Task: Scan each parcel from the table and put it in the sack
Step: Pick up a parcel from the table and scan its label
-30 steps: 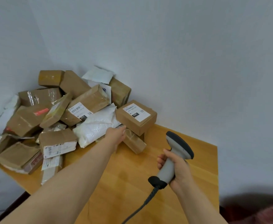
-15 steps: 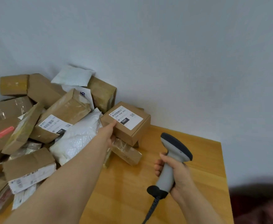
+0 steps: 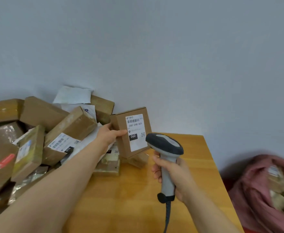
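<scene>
Wooden table [image 3: 137, 199], heap of parcels [image 3: 37, 140] on it

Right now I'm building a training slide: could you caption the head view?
Left hand holds a labelled parcel up to the scanner gripped in the right hand, pink sack beside the table.

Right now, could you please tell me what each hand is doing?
Left hand: grips the labelled cardboard parcel, tilted up off the pile.
Right hand: grips the handle of the barcode scanner.
</scene>
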The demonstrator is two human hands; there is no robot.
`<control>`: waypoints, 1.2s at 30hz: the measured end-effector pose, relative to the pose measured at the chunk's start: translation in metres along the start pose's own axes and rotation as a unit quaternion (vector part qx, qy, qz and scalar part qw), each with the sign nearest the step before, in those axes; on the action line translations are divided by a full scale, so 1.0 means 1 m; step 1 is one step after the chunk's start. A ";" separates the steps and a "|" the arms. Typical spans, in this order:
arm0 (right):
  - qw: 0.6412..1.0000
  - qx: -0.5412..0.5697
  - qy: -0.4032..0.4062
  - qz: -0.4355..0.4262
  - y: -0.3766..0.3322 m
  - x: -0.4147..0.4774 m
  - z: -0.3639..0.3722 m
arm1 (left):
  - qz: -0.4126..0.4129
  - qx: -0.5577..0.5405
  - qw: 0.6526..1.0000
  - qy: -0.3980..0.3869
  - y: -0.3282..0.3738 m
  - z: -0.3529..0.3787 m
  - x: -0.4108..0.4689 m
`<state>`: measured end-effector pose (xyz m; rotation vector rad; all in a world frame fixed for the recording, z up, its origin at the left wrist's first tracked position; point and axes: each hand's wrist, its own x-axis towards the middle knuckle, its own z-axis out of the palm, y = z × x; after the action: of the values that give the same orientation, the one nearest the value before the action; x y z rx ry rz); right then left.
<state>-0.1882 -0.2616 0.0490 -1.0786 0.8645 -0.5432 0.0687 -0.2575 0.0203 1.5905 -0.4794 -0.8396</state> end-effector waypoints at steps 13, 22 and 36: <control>0.998 -0.041 0.028 -0.046 -0.003 -0.062 0.009 | 0.048 0.083 0.995 -0.020 0.001 -0.010 -0.050; 0.997 -0.043 0.034 -0.063 -0.004 -0.082 -0.005 | 0.049 0.092 0.994 -0.017 -0.003 0.000 -0.065; 0.995 -0.055 0.058 -0.059 0.002 -0.084 -0.013 | 0.044 0.102 0.993 -0.033 -0.008 0.003 -0.060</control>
<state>-0.2468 -0.2041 0.0728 -1.2134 0.9445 -0.6675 0.0265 -0.2152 0.0278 1.7186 -0.6956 -0.7983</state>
